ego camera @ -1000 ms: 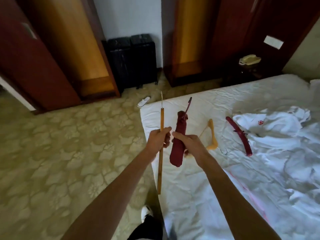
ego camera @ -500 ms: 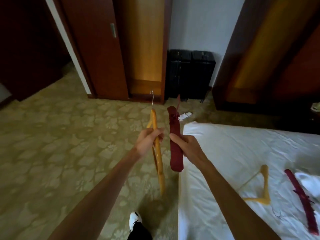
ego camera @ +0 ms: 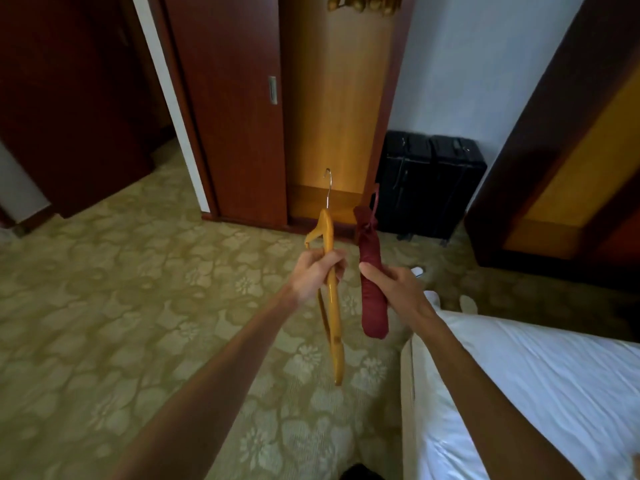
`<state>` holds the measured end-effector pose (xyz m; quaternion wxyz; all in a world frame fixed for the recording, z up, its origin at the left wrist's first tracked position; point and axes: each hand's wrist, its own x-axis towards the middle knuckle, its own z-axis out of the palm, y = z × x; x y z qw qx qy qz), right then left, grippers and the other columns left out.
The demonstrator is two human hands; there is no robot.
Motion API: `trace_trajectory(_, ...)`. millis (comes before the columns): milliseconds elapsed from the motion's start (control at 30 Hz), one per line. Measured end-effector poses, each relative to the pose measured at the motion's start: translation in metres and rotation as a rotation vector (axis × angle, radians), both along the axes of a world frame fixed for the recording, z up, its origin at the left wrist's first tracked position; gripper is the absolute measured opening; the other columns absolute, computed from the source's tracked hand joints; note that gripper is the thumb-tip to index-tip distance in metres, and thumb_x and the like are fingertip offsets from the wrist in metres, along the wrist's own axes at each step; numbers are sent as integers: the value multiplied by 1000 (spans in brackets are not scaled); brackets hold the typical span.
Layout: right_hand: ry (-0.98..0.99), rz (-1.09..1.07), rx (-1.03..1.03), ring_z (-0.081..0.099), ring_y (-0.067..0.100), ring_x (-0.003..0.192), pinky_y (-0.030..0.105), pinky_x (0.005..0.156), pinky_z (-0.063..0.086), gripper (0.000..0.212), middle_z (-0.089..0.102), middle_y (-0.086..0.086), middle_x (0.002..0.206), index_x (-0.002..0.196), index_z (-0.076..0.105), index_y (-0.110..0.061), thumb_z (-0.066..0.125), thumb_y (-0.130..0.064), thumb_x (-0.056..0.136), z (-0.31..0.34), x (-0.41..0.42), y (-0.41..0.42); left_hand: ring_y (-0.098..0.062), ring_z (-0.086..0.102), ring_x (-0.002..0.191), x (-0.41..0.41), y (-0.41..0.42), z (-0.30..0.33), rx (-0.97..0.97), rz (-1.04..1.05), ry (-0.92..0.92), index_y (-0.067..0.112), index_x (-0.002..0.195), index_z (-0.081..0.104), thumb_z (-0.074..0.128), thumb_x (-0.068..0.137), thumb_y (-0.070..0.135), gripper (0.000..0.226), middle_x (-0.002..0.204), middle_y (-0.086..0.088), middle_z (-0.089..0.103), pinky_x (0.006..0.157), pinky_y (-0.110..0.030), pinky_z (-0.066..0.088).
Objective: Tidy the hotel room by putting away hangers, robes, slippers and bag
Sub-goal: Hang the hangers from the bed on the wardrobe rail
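My left hand (ego camera: 317,273) grips a yellow wooden hanger (ego camera: 334,327) near its top, metal hook up, the hanger seen edge-on. Beside it, my right hand (ego camera: 394,289) holds a dark red padded hanger (ego camera: 374,306) upright, its red hook pointing up. Both hang over the patterned carpet in front of an open wardrobe (ego camera: 332,109), where several wooden hangers (ego camera: 363,3) show at the top edge. White slippers (ego camera: 467,303) lie on the floor by the bed corner, partly hidden behind my right hand and the mattress.
The white bed (ego camera: 536,386) fills the lower right. Two black suitcases (ego camera: 429,185) stand against the wall right of the wardrobe. A sliding wardrobe door (ego camera: 235,109) is pushed left. A second dark cabinet (ego camera: 568,161) stands at the right. My shoe (ego camera: 360,474) shows at the bottom.
My view has swung left from the bed toward the wardrobe and come closer to it. Both hands still carry their hangers; the hangers and robe on the bed have left the view.
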<state>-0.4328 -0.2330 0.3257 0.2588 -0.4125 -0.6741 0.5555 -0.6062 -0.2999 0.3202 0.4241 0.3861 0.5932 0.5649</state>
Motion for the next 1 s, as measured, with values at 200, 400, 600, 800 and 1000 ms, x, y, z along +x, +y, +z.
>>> trace_trajectory(200,-21,-17,-8,65,15,68,33,67,49,51,68,-2,69,76,71,-12,71,-63,79,-9,-72,95,-27,55,68,-72,100,-11,21,-4,18,14,74,70,62,94,39,33,68,-9,63,71,-45,43)
trace_trajectory(400,-24,3,26,66,5,65,22,63,49,32,69,-9,66,68,72,-24,69,-48,90,-19,-154,228,-27,56,69,-153,237,-21,13,-12,56,10,77,70,60,99,36,35,70,-10,63,72,-42,46)
trace_trajectory(600,-13,19,48,61,1,57,19,60,44,36,63,-15,58,62,70,-26,69,-49,89,2,-241,371,-24,56,66,-239,381,4,1,34,36,5,79,69,59,100,35,38,69,-9,62,70,-41,43)
trace_trajectory(800,-34,72,67,62,3,55,16,53,45,38,62,-8,63,71,65,-17,68,-50,90,15,-317,480,-15,56,57,-313,486,17,2,58,3,6,78,67,58,100,34,36,65,-3,62,65,-36,44)
trace_trajectory(1000,-96,116,93,64,8,61,24,59,46,47,63,-11,60,73,69,-16,65,-61,88,18,-398,578,-17,55,57,-389,577,15,-18,59,5,6,75,67,58,100,35,39,64,-4,61,64,-35,44)
